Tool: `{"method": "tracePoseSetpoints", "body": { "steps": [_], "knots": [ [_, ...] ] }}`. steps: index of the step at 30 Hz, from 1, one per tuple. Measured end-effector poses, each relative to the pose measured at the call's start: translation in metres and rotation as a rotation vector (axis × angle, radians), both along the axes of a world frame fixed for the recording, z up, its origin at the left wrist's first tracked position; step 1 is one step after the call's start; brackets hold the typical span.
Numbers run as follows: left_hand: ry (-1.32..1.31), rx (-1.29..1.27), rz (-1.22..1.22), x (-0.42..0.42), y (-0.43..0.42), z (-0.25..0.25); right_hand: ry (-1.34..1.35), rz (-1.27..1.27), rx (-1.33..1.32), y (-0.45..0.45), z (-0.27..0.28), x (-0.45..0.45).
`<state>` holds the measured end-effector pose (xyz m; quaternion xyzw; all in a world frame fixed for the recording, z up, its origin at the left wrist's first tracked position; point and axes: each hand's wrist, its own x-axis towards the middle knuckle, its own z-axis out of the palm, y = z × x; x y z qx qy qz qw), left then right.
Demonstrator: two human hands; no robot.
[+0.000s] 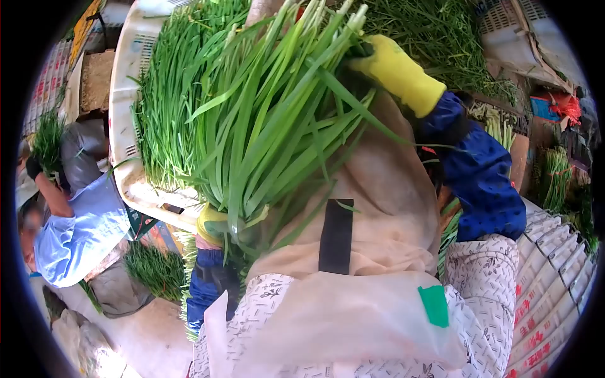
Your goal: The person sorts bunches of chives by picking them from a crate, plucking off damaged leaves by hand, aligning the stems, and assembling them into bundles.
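Observation:
A large loose bunch of long green leafy stalks (271,120) spreads over my lap and the side of a white plastic crate (121,94). At its upper right end, my right hand (394,69), in a yellow glove, closes around the pale stalk ends, its fingertips partly hidden by the leaves. My left hand (214,225), also yellow-gloved, is at the bunch's lower end beside the crate's corner, with its fingers mostly covered by leaves. Inside the crate, more green stalks (167,101) lie packed side by side.
On the left a person in a light blue top (85,227) sits holding green stalks (47,135). A dark green pile (154,271) lies on the floor below the crate. Loose greens (435,38) fill the top right. Printed white stacked material (548,277) stands at the right.

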<state>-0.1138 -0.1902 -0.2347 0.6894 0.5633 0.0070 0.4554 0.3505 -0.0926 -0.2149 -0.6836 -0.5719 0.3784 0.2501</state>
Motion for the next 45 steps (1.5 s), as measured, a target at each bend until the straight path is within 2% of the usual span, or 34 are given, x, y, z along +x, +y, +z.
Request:
{"method": "tracePoseSetpoints", "body": {
  "steps": [1, 2, 5, 6, 7, 8, 10, 11, 13, 14, 15, 16, 17, 19, 20, 21, 23, 24, 25, 26, 27, 28, 29, 31, 33, 34, 35, 37, 38, 41, 43, 45],
  "knots": [
    [-0.053, -0.061, 0.052, 0.002, -0.002, -0.003, -0.045, -0.113, -0.091, 0.004, 0.006, -0.002],
    [-0.039, -0.049, 0.056, 0.004, -0.001, -0.003, -0.065, -0.112, 0.079, 0.014, -0.018, 0.009],
    [0.137, 0.108, -0.039, 0.019, 0.005, 0.011, 0.550, -0.195, 0.154, 0.045, -0.044, 0.054],
    [0.068, 0.029, 0.029, 0.026, 0.007, 0.018, 0.472, -0.163, 0.187, 0.057, -0.053, 0.071],
    [-0.003, -0.052, 0.095, 0.035, 0.011, 0.025, 0.471, -0.128, 0.385, 0.060, -0.056, 0.088],
    [-0.072, -0.135, 0.159, 0.039, 0.011, 0.027, 0.860, -0.156, 0.215, 0.077, -0.054, 0.118],
    [-0.084, -0.041, 0.122, 0.036, 0.008, 0.020, -0.830, 0.039, 0.580, 0.072, -0.083, 0.215],
    [-0.085, 0.012, 0.108, 0.033, 0.006, 0.018, -0.853, -0.117, 0.424, 0.075, -0.076, 0.211],
    [-0.159, -0.138, 0.176, 0.039, 0.012, 0.028, -0.875, -0.431, 0.088, 0.056, -0.041, 0.192],
    [-0.079, 0.065, 0.015, 0.035, 0.011, 0.023, -0.449, -0.397, 0.104, 0.041, -0.020, 0.156],
    [-0.044, 0.123, -0.041, 0.034, 0.011, 0.017, -0.029, -0.353, 0.110, 0.031, -0.003, 0.115],
    [-0.008, 0.183, -0.094, 0.032, 0.010, 0.010, 0.207, -0.185, 0.089, 0.028, -0.004, 0.098],
    [-0.026, 0.102, -0.060, 0.030, 0.011, 0.004, 0.445, -0.027, 0.064, 0.020, -0.008, 0.084],
    [-0.068, -0.043, 0.014, 0.021, 0.013, -0.008, 0.506, 0.177, -0.093, 0.011, -0.003, 0.051],
    [-0.090, -0.104, 0.066, 0.013, 0.012, -0.011, 0.196, -0.095, 0.093, 0.009, -0.014, 0.039],
    [-0.144, -0.200, 0.137, 0.018, 0.013, -0.003, 0.253, -0.072, 0.087, 0.026, -0.024, 0.050],
    [-0.343, -0.496, 0.340, 0.031, 0.016, 0.015, 0.519, -0.229, 0.184, 0.031, -0.029, 0.068],
    [-0.427, -0.585, 0.401, 0.034, 0.016, 0.018, 0.407, -0.457, 0.205, 0.036, -0.028, 0.084],
    [-0.518, -0.630, 0.464, 0.030, 0.016, 0.013, 0.305, -0.430, 0.391, 0.039, -0.055, 0.116],
    [-0.608, -0.675, 0.526, 0.027, 0.015, 0.007, 0.108, -0.442, 0.358, 0.036, -0.038, 0.107],
    [-0.498, -0.428, 0.468, 0.023, 0.008, -0.006, -0.089, -0.460, 0.315, 0.025, -0.022, 0.096],
    [-0.389, -0.297, 0.399, 0.016, 0.004, -0.014, 0.175, -0.271, 0.279, 0.016, -0.026, 0.097],
    [-0.307, -0.204, 0.336, 0.016, 0.005, -0.012, 0.584, -0.198, 0.069, 0.000, -0.014, 0.086],
    [-0.229, -0.120, 0.268, 0.017, 0.006, -0.007, 0.986, -0.271, -0.193, -0.022, -0.010, 0.070],
    [-0.189, -0.078, 0.231, 0.017, 0.006, -0.006, 0.721, -0.208, -0.033, -0.039, -0.002, 0.058],
    [-0.178, -0.072, 0.217, 0.017, 0.008, -0.006, 0.679, -0.209, 0.010, -0.041, 0.001, 0.048],
    [-0.172, -0.067, 0.205, 0.019, 0.009, -0.006, 0.780, -0.160, 0.119, -0.037, -0.012, 0.043],
    [-0.166, -0.052, 0.193, 0.021, 0.011, -0.004, 0.898, -0.211, 0.053, -0.035, -0.017, 0.046],
    [-0.161, -0.039, 0.191, 0.022, 0.009, -0.004, 0.809, -0.288, 0.130, -0.027, -0.027, 0.054],
    [-0.154, -0.013, 0.190, 0.022, 0.005, -0.001, 1.242, -0.461, 0.287, -0.013, -0.030, 0.078],
    [-0.150, 0.005, 0.187, 0.020, 0.002, 0.001, 1.045, -0.461, 0.025, -0.019, -0.037, 0.095],
    [-0.143, 0.014, 0.188, 0.020, 0.003, 0.003, 0.828, -0.391, -0.157, -0.035, 0.000, 0.061]
  ]
}}
